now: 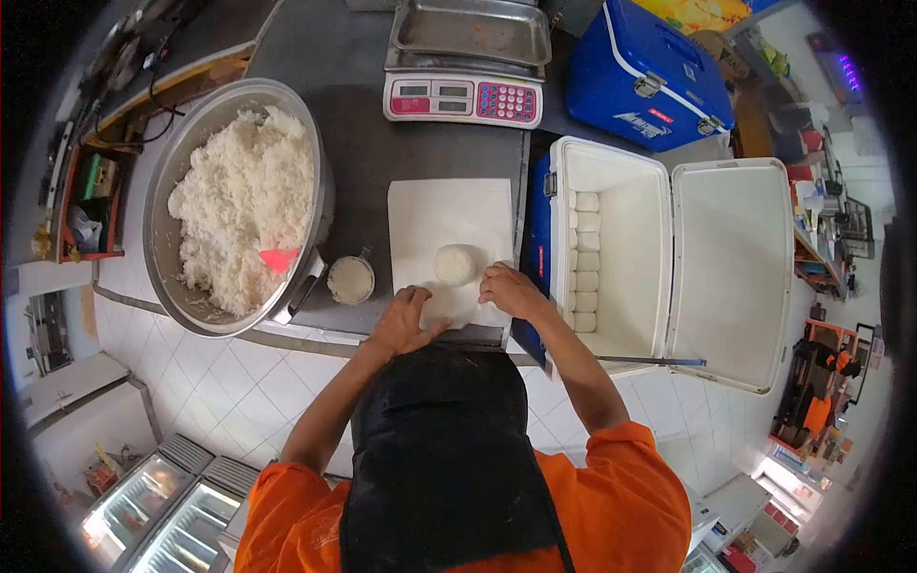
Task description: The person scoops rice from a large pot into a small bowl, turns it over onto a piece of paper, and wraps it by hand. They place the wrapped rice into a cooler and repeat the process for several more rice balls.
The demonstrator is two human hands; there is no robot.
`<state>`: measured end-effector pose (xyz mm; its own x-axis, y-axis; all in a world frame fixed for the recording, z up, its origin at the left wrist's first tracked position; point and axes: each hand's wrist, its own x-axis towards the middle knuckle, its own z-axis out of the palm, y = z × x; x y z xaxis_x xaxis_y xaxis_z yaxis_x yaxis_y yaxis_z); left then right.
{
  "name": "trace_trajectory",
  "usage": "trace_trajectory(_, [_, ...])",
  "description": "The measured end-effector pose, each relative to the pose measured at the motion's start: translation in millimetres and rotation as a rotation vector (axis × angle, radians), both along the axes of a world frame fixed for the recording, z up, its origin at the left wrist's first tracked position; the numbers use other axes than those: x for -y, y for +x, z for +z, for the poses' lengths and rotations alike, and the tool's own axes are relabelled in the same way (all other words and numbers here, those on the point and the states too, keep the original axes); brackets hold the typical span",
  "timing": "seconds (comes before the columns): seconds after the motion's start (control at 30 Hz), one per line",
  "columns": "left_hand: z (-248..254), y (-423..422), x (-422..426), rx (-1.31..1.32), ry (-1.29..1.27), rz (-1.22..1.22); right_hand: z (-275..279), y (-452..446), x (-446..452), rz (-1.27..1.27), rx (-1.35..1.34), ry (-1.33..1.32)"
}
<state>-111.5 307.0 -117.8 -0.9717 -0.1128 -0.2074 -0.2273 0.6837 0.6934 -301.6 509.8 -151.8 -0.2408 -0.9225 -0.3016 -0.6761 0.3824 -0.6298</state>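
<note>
A rounded lump of white rice (456, 265) sits on a white paper sheet (449, 207) on the dark counter. My left hand (405, 321) is at the sheet's near left edge, thumb stretched away from the fingers, touching the paper. At the near right edge, my right hand (513, 289) pinches the paper between thumb and fingers. The paper's near part, between my hands, looks slightly raised. Left of the sheet stands a small cup of rice (351, 281). A large metal pot (158, 210) farther left holds loose cooked rice (239, 191) with a pink paddle (278, 260) in it.
A digital scale (463, 99) with metal trays (473, 31) stands at the back. On the right, an open cooler (621, 153) holds several white wrapped bundles (585, 258) along its left wall; its lid (731, 277) hangs out rightward. Behind it is a closed blue cooler (645, 81).
</note>
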Motion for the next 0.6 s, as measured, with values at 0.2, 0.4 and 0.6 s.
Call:
trace_trajectory(0.2, [27.2,-7.9,-8.2,0.072,-0.154,-0.064,-4.5,-9.7,0.7,-0.059,0.111,0.015])
trace_trajectory(0.4, [30.9,-11.6,-15.5,0.213,-0.195,-0.008,-8.0,-4.2,-0.5,-0.058,0.031,0.043])
trace_trajectory(0.6, [23.3,-20.2,-22.5,0.185,-0.311,-0.022,-4.7,-6.8,2.1,-0.055,0.052,0.053])
